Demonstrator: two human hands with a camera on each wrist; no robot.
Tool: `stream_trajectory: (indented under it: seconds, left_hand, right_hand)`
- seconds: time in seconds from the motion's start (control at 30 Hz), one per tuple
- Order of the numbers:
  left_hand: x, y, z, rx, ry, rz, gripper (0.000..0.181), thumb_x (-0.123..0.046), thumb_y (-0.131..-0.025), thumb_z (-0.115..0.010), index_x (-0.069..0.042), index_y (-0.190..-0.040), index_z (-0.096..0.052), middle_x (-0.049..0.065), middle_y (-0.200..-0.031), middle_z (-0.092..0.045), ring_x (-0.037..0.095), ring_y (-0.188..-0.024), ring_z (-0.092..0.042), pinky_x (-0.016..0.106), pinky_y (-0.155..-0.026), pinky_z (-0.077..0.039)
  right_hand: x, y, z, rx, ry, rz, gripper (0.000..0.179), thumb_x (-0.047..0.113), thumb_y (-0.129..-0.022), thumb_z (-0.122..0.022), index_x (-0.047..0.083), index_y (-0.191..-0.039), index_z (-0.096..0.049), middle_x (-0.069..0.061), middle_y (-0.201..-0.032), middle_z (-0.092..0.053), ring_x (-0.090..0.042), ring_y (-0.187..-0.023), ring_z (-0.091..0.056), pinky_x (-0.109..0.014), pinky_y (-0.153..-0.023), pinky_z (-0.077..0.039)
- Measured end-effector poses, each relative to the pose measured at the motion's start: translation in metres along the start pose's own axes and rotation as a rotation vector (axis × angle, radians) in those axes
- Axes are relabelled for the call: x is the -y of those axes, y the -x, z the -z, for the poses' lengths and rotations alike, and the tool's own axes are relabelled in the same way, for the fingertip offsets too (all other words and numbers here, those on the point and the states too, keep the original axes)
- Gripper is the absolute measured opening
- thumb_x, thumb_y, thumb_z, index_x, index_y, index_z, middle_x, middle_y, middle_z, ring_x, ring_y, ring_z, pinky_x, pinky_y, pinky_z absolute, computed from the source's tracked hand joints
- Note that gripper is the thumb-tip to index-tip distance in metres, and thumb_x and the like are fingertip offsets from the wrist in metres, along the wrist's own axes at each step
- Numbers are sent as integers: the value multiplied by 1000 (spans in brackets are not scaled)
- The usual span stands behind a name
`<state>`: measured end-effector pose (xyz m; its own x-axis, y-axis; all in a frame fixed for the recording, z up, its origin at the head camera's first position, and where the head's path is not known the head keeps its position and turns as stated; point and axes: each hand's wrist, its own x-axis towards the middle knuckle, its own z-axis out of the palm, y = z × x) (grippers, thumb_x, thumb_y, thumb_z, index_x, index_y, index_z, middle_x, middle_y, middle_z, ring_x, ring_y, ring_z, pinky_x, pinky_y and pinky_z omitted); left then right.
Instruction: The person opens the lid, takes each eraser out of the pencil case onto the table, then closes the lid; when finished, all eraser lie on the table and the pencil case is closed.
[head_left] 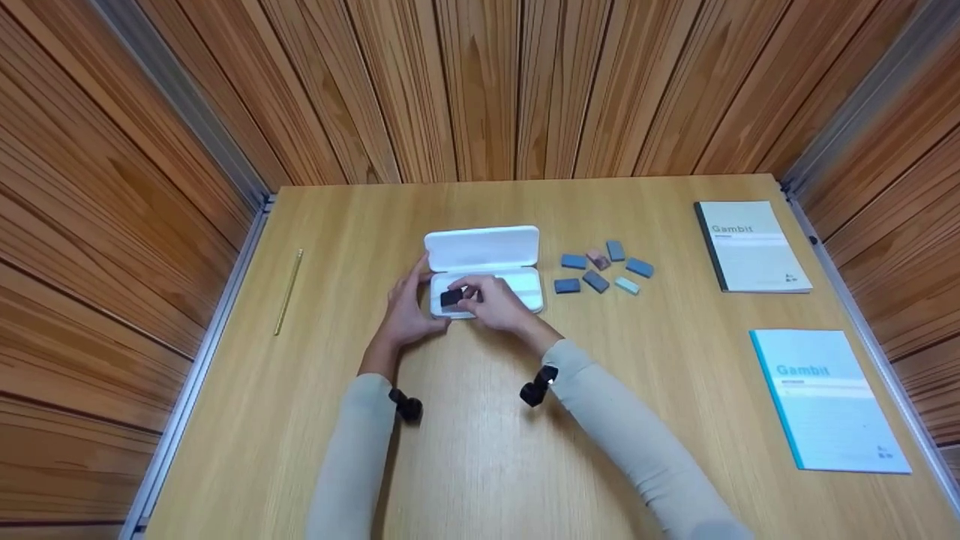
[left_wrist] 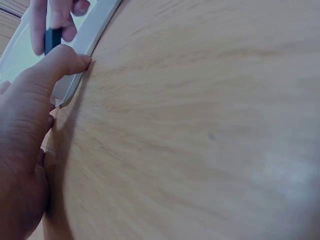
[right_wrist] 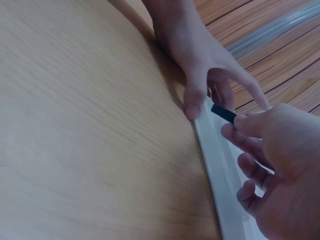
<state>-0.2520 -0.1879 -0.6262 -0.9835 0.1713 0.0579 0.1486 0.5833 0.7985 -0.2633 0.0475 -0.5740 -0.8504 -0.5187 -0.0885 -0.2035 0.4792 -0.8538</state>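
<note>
An open white pencil case (head_left: 529, 285) lies on the table, its lid (head_left: 482, 249) tilted back behind the tray. My left hand (head_left: 409, 309) grips the left end of this case, and in the right wrist view the left thumb (right_wrist: 193, 104) presses on its front edge. Above the tray's left part, my right hand (head_left: 496, 301) pinches a small black rectangular block (right_wrist: 223, 113) between thumb and fingers. One end of the block sticks out toward the left hand. Whether it touches the tray floor I cannot tell.
Right of the case lie several blue-grey blocks (head_left: 595, 282), a brownish block (head_left: 598, 259) and a pale green one (head_left: 627, 285). A gold pencil-like stick (head_left: 289, 292) lies far left. Two notebooks, one black-spined (head_left: 757, 251) and one blue-spined (head_left: 829, 412), lie at the right.
</note>
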Motion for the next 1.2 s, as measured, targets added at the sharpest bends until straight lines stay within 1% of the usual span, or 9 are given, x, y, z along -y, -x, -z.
stream_trajectory:
  seconds: [0.13, 0.27, 0.5, 0.63, 0.73, 0.9, 1.03, 1.2]
  left_hand:
    - [-1, -1, 0, -10, -6, -16, 130, -31, -79, -97, -24, -182, -18, 10, -166, -61, 39, -159, -43, 67, -136, -17]
    - [-2, -1, -1, -11, -1, -31, 131, -31, -77, -97, -22, -182, -19, 11, -165, -62, 39, -161, -43, 66, -134, -19]
    - [-2, 0, -1, -12, 5, -5, 131, -33, -78, -98, -25, -182, -17, 10, -165, -62, 38, -162, -42, 66, -137, -16]
    - [-1, -1, -1, -15, 12, -9, 132, -32, -78, -98, -24, -182, -18, 12, -166, -62, 38, -163, -42, 65, -137, -15]
    - [-1, -1, 0, -12, 16, -13, 131, -32, -79, -98, -24, -182, -18, 12, -165, -61, 38, -162, -42, 66, -137, -14]
    - [-1, 0, 1, -5, 26, -9, 130, -32, -80, -97, -26, -182, -16, 12, -166, -60, 37, -163, -42, 66, -138, -11]
    - [0, 1, 0, -12, 21, -3, 130, -31, -80, -97, -26, -182, -17, 11, -165, -60, 37, -162, -42, 66, -138, -12]
    - [1, -1, -1, -23, 6, -26, 132, -28, -78, -99, -20, -182, -18, 14, -162, -63, 39, -157, -46, 66, -136, -16]
  right_hand:
    - [-1, 4, 6, -27, 15, 9, 33, 9, -111, -67, 13, -143, -76, -15, -125, -78, -17, -92, -62, -26, -78, -47]
    - [-5, 10, 11, -40, 14, 13, 32, 8, -110, -69, 12, -141, -77, -15, -123, -79, -17, -93, -61, -26, -79, -46]
    - [-12, 22, 25, -49, -25, -19, 32, 12, -111, -69, 15, -142, -77, -13, -123, -76, -21, -98, -60, -30, -85, -47]
    - [-18, 29, 37, -63, -38, -33, 33, 14, -112, -68, 17, -144, -76, -12, -125, -74, -22, -102, -61, -31, -87, -47]
    - [-24, 36, 45, -75, -45, -36, 34, 15, -113, -68, 16, -146, -75, -13, -127, -73, -23, -105, -61, -31, -88, -47]
    - [-36, 47, 60, -94, -57, -42, 35, 14, -113, -66, 15, -147, -73, -14, -125, -70, -23, -100, -58, -29, -83, -46]
    - [-44, 54, 70, -121, -82, -42, 35, 11, -112, -67, 14, -146, -74, -14, -120, -69, -23, -96, -56, -26, -79, -44]
    - [-54, 61, 85, -174, -84, -1, 35, 5, -109, -69, 5, -144, -74, -16, -116, -70, -20, -94, -55, -22, -80, -43]
